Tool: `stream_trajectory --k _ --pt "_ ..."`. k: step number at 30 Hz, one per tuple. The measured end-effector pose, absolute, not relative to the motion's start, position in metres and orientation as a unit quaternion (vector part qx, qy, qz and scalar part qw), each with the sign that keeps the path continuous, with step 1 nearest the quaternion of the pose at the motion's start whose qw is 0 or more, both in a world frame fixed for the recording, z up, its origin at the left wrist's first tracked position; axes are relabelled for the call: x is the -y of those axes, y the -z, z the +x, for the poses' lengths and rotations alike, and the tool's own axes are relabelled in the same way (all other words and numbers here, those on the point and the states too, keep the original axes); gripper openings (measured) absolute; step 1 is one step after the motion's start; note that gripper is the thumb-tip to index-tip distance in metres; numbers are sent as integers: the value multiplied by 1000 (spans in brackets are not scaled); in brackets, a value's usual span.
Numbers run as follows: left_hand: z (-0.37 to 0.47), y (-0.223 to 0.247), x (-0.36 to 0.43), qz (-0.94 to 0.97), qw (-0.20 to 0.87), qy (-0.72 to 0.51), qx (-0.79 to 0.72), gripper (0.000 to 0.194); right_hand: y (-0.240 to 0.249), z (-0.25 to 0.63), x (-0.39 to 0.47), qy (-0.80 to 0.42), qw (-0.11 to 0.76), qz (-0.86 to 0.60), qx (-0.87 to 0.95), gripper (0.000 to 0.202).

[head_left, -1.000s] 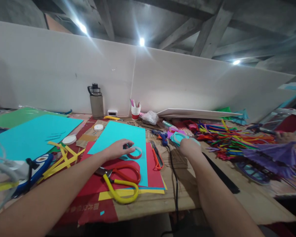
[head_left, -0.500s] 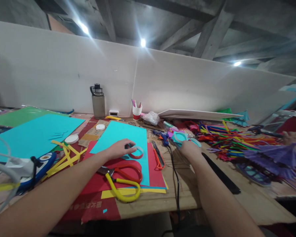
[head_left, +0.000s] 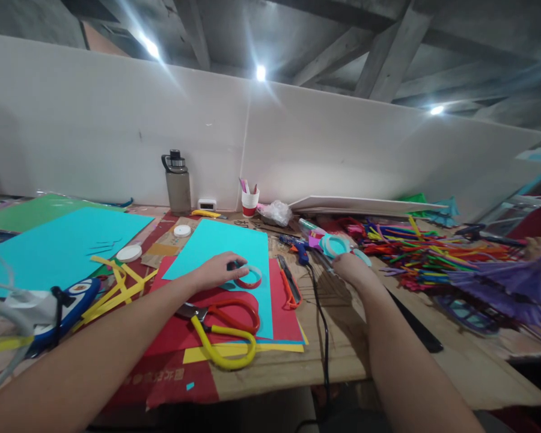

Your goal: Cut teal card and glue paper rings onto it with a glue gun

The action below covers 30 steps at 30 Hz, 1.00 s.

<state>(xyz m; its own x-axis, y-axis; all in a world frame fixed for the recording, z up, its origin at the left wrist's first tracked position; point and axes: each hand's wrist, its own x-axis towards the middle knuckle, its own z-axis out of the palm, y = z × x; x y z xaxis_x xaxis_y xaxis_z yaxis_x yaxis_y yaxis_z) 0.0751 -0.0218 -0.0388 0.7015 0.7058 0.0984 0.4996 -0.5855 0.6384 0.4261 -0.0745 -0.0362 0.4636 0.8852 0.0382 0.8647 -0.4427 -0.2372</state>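
My left hand (head_left: pixel 220 270) rests low over a turquoise sheet (head_left: pixel 234 240), thumb and fingers slightly apart. Its fingertips reach the edge of a red-rimmed ring (head_left: pixel 253 282) that looks like a roll of tape; whether they press on it is unclear. Farther right, my right hand (head_left: pixel 354 267) is closed on a pale turquoise ring (head_left: pixel 336 245), also like a tape roll, though its fingertips are hidden. A second pale ring edge (head_left: pixel 363 258) shows beside that hand. Large scissors (head_left: pixel 228 331) with red and yellow handles lie in front of my left hand.
Between my hands lie an orange-handled cutter (head_left: pixel 289 282) and a blue glue gun (head_left: pixel 302 252) with a black cord. Colourful pipe cleaners (head_left: pixel 406 252) and a purple folded piece (head_left: pixel 500 282) sit at right. A bottle (head_left: pixel 178 189) and pen cup (head_left: pixel 250 201) stand behind.
My right hand has shifted slightly right and away from me, and the pale turquoise ring has moved with it. My left hand and the red-rimmed ring look almost unchanged.
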Motion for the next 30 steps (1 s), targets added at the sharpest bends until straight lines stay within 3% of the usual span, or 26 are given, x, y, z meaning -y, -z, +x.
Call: stream_trajectory --k 5,12,17,25,30 --pt "75 38 22 876 296 -174 -339 57 35 418 78 -178 241 -834 463 24" --pt "75 42 18 878 294 -174 -336 56 25 410 83 -269 362 -783 429 17" --pt "75 40 19 874 303 -176 -338 56 30 412 80 -257 352 -795 422 20" --pt "76 37 21 874 300 -171 -342 54 33 424 81 -158 249 -846 444 15" --pt "76 37 21 877 294 -169 -341 56 35 420 81 -202 260 -837 438 17"
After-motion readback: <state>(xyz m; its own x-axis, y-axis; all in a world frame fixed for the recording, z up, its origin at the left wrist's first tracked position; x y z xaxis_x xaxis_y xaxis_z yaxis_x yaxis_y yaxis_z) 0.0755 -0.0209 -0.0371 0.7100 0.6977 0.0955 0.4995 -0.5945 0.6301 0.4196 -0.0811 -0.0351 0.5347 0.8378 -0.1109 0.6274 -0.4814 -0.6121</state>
